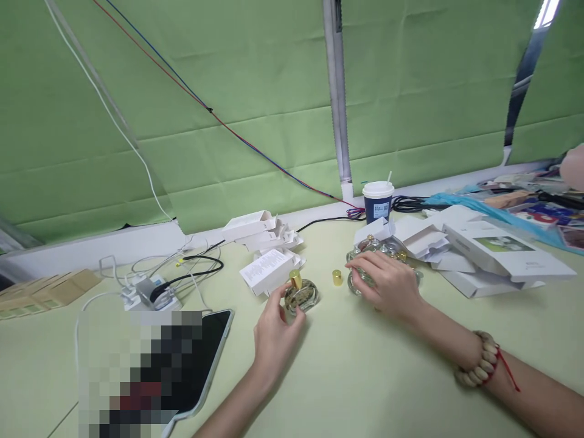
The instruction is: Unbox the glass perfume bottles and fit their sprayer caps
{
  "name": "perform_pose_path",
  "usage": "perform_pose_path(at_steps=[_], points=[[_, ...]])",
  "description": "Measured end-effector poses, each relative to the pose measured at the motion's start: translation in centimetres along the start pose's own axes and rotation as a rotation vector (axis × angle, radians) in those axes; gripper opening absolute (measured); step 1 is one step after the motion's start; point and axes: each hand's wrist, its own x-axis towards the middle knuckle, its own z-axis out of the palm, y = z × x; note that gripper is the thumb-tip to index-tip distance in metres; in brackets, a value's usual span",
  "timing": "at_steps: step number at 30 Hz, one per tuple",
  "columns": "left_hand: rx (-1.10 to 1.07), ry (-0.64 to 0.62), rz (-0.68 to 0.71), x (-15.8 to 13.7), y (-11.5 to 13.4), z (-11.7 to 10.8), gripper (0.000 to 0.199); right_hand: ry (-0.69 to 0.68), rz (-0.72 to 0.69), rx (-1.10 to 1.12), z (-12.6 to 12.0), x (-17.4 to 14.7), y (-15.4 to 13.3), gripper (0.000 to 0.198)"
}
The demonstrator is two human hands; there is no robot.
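My left hand (pixel 278 325) has its thumb and fingers around a small, rounded glass perfume bottle (pixel 302 297), which stands on the table with a gold cap (pixel 295 278) on top. To the right of that bottle, a loose gold cap (pixel 337 278) rests on the tabletop. My right hand (pixel 385 281) is over a cluster of similar glass bottles (pixel 353 254), its fingers bent and close together. Clear glass shows just below its fingertips, but whatever they grip is hidden. A beaded bracelet with a red cord circles the right wrist.
White cartons (pixel 267 271) are piled behind my left hand, and flattened white boxes (pixel 493 255) lie at the right. A lidded cup (pixel 378 201) stands by the wall. At the left are a tablet (pixel 207 347), a power strip (pixel 152 292) with cables, and brown boxes (pixel 50 291).
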Motion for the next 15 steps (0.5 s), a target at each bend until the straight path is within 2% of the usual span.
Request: perform_pose_path(at_steps=[5,10,13,15], points=[[-0.224,-0.030,-0.125,0.23,-0.18,-0.07,0.039,-0.087,-0.016,-0.022,0.52,-0.50,0.30,0.015],[-0.547,-0.091,-0.322,0.25,-0.10,0.10,0.046,-0.063,0.036,0.005,0.44,-0.67,-0.31,0.014],[-0.712,-0.062,-0.388,0.22,-0.37,0.39,0.043,-0.091,0.114,0.030,0.44,-0.71,-0.59,0.018],[-0.720,-0.001,-0.376,0.08,-0.39,0.43,0.037,-0.130,0.138,0.054,0.57,-0.84,-0.63,0.021]])
